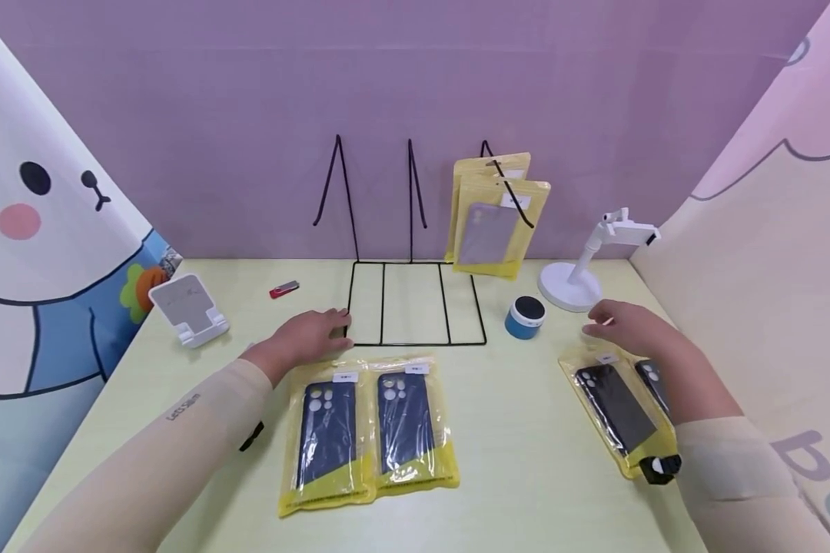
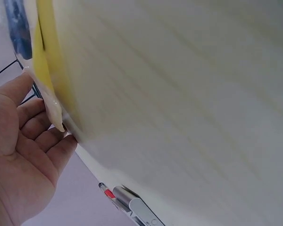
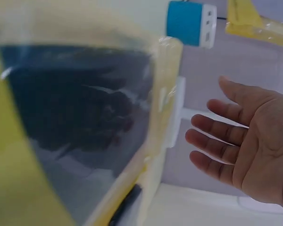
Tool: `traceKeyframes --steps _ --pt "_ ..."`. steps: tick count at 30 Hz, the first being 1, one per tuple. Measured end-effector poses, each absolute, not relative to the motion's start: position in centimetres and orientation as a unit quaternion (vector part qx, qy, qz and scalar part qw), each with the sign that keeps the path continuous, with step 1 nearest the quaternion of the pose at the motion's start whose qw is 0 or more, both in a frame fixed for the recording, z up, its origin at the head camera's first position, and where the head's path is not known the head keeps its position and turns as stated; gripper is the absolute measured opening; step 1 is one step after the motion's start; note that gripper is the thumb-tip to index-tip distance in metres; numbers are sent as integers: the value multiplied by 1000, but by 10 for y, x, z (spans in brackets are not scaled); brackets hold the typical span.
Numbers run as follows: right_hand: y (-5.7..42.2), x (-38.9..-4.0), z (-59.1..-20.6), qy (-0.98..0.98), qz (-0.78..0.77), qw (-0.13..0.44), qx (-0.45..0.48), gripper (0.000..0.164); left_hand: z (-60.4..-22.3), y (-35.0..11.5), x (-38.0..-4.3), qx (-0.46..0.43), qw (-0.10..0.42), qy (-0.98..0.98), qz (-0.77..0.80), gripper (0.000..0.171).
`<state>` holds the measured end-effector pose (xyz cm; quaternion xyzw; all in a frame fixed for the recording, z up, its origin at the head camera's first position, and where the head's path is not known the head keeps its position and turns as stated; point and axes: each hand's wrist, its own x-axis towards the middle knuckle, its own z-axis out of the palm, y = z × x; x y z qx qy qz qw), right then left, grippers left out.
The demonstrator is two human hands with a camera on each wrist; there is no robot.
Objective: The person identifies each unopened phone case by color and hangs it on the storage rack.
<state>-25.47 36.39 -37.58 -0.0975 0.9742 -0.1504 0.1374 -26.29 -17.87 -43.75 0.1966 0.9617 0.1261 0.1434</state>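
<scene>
Two dark phone cases in yellow zip bags, a left one [image 1: 328, 430] and a right one [image 1: 406, 421], lie side by side on the table. Just beyond the left bag's top edge is my left hand [image 1: 307, 338], fingers loosely bent beside the left front corner of a black wire rack [image 1: 415, 344]; whether they touch the wire is unclear. My right hand [image 1: 632, 326] is held with fingers spread near more bagged phone cases [image 1: 615, 407], nothing in it. The right wrist view shows that palm [image 3: 269, 141] facing the camera. Other bagged cases [image 1: 491, 230] hang on the rack's right hook.
A blue speaker [image 1: 523, 319] and a white phone stand [image 1: 572, 284] are at the back right. To the left are a white phone holder [image 1: 190, 307] and a red USB stick [image 1: 284, 289]. A purple backdrop [image 1: 249, 115] rises behind the table.
</scene>
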Motion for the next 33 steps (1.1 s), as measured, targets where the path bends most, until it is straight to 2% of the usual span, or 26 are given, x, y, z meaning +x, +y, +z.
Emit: traceKeyframes --steps 10,14,22,33 --pt "387 -257 -400 967 -148 172 -111 43 -439 -179 -264 190 141 964 124 63" --pt "392 -261 -412 971 -129 162 -121 36 -439 -178 -265 191 140 964 123 63" --pt "396 -261 -418 976 -122 138 -120 8 -439 -177 -264 192 139 964 122 63" --pt "382 -253 -387 971 -169 113 -127 14 -437 -179 -264 211 136 961 113 61"
